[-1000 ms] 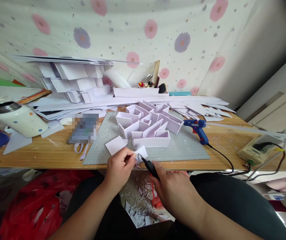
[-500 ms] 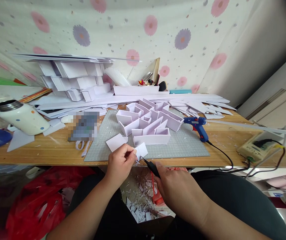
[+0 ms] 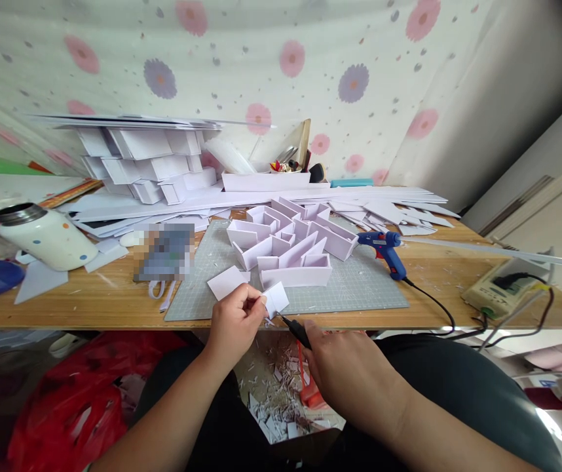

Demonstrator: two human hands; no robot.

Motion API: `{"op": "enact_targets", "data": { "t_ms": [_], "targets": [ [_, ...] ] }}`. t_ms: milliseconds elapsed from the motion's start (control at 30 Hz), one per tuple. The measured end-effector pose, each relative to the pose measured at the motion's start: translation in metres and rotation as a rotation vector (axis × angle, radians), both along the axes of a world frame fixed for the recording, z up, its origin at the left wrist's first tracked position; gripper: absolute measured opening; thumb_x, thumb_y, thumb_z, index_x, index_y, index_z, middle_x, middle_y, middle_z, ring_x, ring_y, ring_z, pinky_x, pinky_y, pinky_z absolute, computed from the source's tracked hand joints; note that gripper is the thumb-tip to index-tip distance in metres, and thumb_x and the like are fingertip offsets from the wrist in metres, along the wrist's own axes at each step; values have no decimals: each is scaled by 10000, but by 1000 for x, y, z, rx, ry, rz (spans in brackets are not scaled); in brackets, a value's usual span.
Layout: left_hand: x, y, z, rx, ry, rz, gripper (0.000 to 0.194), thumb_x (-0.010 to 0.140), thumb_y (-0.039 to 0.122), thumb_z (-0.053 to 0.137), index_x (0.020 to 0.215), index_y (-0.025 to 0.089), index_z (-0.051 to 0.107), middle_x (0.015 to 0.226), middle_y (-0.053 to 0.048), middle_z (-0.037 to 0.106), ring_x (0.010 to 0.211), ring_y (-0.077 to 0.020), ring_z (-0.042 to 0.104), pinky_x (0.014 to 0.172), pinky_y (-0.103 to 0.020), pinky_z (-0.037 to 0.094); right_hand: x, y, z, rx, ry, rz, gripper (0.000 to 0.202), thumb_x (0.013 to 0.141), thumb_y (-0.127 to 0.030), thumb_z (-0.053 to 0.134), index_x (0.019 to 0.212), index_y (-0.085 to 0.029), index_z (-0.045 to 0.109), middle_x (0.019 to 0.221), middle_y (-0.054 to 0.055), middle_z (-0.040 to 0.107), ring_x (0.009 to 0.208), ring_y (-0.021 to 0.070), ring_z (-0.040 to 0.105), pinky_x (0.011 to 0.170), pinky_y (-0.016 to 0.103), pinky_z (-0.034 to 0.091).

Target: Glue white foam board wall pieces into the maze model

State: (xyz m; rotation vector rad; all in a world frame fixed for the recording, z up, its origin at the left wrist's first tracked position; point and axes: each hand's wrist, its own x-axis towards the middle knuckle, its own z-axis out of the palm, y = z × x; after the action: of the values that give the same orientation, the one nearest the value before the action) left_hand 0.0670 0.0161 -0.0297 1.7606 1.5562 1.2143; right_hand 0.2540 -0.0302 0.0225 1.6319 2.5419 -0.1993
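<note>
Between the thumb and fingers of my left hand [image 3: 236,318] is a small white foam board piece [image 3: 277,298], held at the front edge of the grey cutting mat [image 3: 354,298]. My right hand [image 3: 347,360] is wrapped around the black handle of a craft knife [image 3: 297,331]. The knife's thin tip is at the lower edge of the small piece; whether it touches is too fine to tell. Beyond my hands, a white foam board assembly [image 3: 293,272] of upright walls stands on the mat. A flat white piece [image 3: 228,282] lies left of it.
A blue glue gun [image 3: 384,252] lies right of the mat, its cord leading to a power strip [image 3: 500,285]. At left are a spotted bottle [image 3: 48,239] and a blurred-out object [image 3: 166,252]. White box shapes [image 3: 143,144] are stacked behind. Scraps [image 3: 274,406] lie below the table.
The view has shifted slightly. My right hand and the knife tip have moved a little down and left along the small piece; my left hand keeps its hold.
</note>
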Motion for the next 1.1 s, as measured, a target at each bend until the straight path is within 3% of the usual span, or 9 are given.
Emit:
{"op": "enact_targets", "data": {
  "t_ms": [300,533,633,800,933,1000,1100],
  "targets": [
    [2,2,6,-49,-12,-18,153,824,294,523,711,198,561,572,25,645,542,-149,606,547,-235,426,-1,-2,1,44,-31,4,263,910,-263,502,1100,-122,616,707,118,731,609,318,714,488,360,509],
    [0,4,7,-85,-75,-21,148,816,298,551,709,198,565,577,20,649,552,-159,605,571,-257,430,2,-1,-2,37,15,-15,335,898,-256,503,1193,-124,592,823,158,743,710,342,716,544,366,496],
    [-1,6,5,-107,-156,-45,160,817,321,558,725,191,561,576,21,635,554,-156,610,577,-259,456,11,-2,0,-7,100,-62,348,908,-285,490,1225,-171,575,848,127,750,757,341,715,581,363,479],
    [-5,8,12,-119,-345,-50,206,842,358,515,736,182,518,624,28,585,536,-122,576,545,-245,480,30,-4,11,-65,357,-87,218,914,-337,475,955,-220,654,821,69,736,788,285,698,630,321,437],
    [-10,3,30,-113,-400,-60,182,828,306,543,701,177,524,611,37,545,554,-101,531,557,-218,458,31,0,10,-55,716,-105,201,869,-332,522,1001,-211,613,794,25,675,731,206,620,648,288,415],
    [-10,-2,40,-124,-389,-130,171,821,283,564,691,173,549,615,32,551,584,-104,533,585,-217,451,27,5,8,-52,903,-170,211,828,-359,566,959,-195,590,717,-5,588,670,174,543,616,274,395],
    [-7,-8,50,-169,-364,-285,175,829,290,577,696,177,559,634,26,560,617,-115,540,611,-227,446,17,13,5,-199,1172,-270,286,745,-414,656,894,-184,575,644,-51,449,576,127,424,537,249,344]
  ]
}}
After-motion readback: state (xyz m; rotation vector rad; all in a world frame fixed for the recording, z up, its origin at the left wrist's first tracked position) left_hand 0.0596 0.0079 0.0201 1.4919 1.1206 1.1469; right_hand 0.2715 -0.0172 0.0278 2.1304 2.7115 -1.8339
